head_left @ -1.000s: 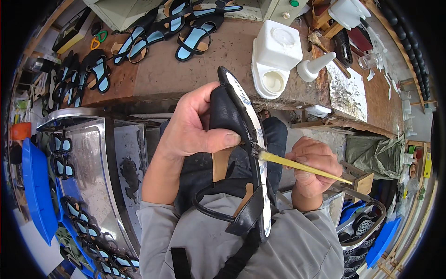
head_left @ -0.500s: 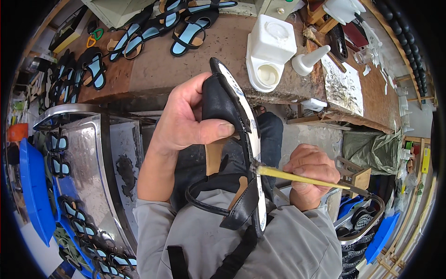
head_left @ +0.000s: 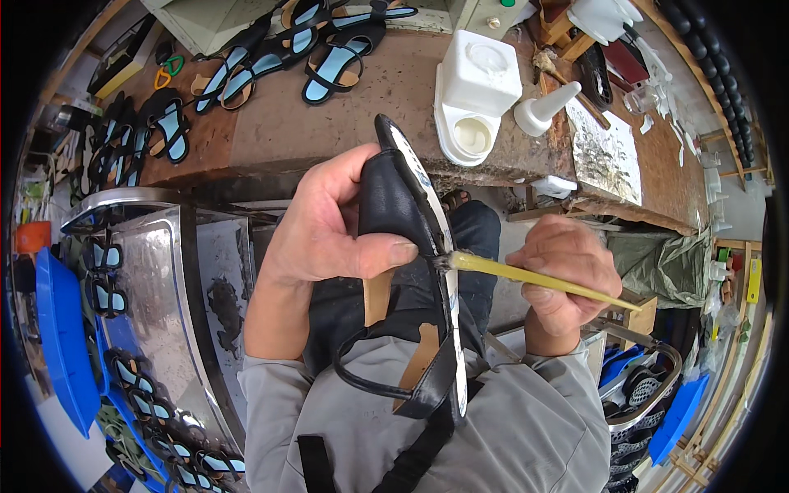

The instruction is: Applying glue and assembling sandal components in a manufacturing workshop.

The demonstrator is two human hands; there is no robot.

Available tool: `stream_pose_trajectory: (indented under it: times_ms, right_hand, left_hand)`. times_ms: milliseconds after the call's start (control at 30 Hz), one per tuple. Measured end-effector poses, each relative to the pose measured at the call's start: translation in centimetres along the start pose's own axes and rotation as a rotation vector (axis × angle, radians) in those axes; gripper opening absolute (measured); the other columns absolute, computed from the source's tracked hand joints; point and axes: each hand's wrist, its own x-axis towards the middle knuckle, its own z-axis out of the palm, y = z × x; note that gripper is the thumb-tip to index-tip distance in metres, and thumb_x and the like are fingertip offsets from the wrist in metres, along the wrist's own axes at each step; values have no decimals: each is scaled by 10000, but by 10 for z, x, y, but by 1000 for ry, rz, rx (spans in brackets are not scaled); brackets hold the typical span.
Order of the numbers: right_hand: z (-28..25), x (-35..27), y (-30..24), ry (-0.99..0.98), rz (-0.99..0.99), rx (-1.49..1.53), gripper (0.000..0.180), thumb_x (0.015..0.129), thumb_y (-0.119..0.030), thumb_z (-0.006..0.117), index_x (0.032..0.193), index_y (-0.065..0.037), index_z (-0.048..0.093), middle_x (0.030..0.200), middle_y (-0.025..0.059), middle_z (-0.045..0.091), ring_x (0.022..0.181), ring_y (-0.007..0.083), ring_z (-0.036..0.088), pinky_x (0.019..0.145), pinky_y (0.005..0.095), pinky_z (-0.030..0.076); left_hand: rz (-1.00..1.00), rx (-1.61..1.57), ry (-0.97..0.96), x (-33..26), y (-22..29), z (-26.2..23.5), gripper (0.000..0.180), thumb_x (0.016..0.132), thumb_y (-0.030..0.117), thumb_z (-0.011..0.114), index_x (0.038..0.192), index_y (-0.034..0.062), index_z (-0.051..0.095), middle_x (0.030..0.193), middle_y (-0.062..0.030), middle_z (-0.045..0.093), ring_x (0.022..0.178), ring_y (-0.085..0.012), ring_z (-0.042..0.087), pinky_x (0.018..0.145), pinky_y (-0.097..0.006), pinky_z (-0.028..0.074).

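Note:
My left hand (head_left: 316,226) grips a black leather sandal (head_left: 396,201) by its broad toe band, thumb lying over the band. The sandal is held on edge, its white underside facing right and its thin ankle strap hanging toward my body. In my right hand (head_left: 567,267) is a brush (head_left: 518,275) with a yellow handle, pinched between thumb and fingers. Its dark bristle tip touches the edge of the sandal's underside, about midway along, close to the left thumb. The fingers of my left hand behind the band are partly hidden.
On the brown workbench (head_left: 271,135) stand a white glue pot (head_left: 481,82) with a round opening and a white cone-shaped nozzle (head_left: 549,108). Black sandals with blue insoles (head_left: 337,66) lie at the back left. A metal rack (head_left: 156,287) with more sandals is on the left.
The brush tip has moved up along the sandal's edge toward the toe band, and my right hand has risen with it. My left hand and the sandal have shifted slightly downward.

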Motion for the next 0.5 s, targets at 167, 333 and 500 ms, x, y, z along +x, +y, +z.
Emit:
stream_pose_trajectory:
  times_ms: [167, 333, 500]
  right_hand:
    - [-4, -2, -4, 12, 14, -36, 169, 695, -53, 713, 794, 50, 623, 688, 141, 635, 530, 216, 609, 440, 292, 453]
    - [3, 6, 0, 2, 2, 9, 165, 682, -62, 722, 767, 43, 627, 670, 139, 633, 531, 213, 605, 445, 292, 453]
    - [-4, 1, -6, 34, 190, 181, 170, 661, -77, 733, 749, 35, 640, 694, 148, 641, 565, 223, 608, 508, 297, 486]
  left_hand:
    - [-42, -4, -26, 1, -2, -4, 456, 635, 46, 745, 1028, -18, 525, 863, -22, 601, 757, -58, 554, 685, -187, 448]
    - [14, -28, -22, 2, -3, -4, 466, 630, 61, 746, 1031, -19, 524, 883, -25, 604, 780, -66, 558, 699, -200, 452]
    - [-17, -60, -21, -2, -4, -5, 491, 626, 69, 753, 1045, -29, 515, 906, -38, 610, 795, -77, 566, 718, -209, 458]
